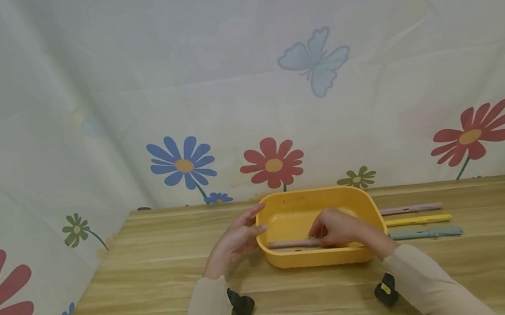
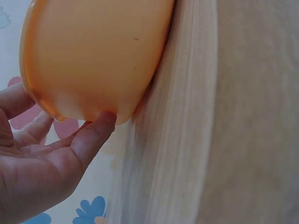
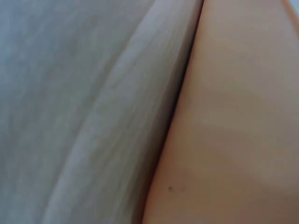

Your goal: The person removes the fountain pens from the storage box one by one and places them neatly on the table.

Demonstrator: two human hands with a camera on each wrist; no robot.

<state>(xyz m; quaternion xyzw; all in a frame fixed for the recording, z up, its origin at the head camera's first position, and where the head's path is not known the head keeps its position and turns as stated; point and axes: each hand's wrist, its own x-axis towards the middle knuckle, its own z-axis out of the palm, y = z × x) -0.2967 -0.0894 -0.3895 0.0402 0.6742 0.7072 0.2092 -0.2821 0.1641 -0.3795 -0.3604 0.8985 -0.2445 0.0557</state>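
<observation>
In the head view, a yellow bin (image 1: 313, 198) stands on the wooden table (image 1: 154, 287), near the flowered cloth (image 1: 215, 62) behind. The left hand (image 1: 236, 239) is at the left end of the bin and grips this end, with its fingers at the rim. The right hand (image 1: 338, 228) reaches into the bin, and its bent fingers hold a pale pen (image 1: 293, 243). This pen is inside the bin, along the near wall, and it extends from the fingers toward the left end. Just below it there is a narrow strip, but I cannot tell what it is. On the right side of the bin lie 3 pens on the table, almost parallel: the pink pen (image 1: 411, 209) is the farthest, the yellow pen (image 1: 418, 220) is between, and the blue-green pen (image 1: 425, 233) is the nearest. Both arms wear light sleeves (image 1: 204, 312), and 1 black device (image 1: 243, 304) is at each wrist. In the left wrist view, the left hand holds the end of the bin, with 1 fingertip against its outer wall, while its bottom meets the table. In the right wrist view, the outer wall of the bin fills the right part, with a small dark mark; the table beside it is blurred.
</observation>
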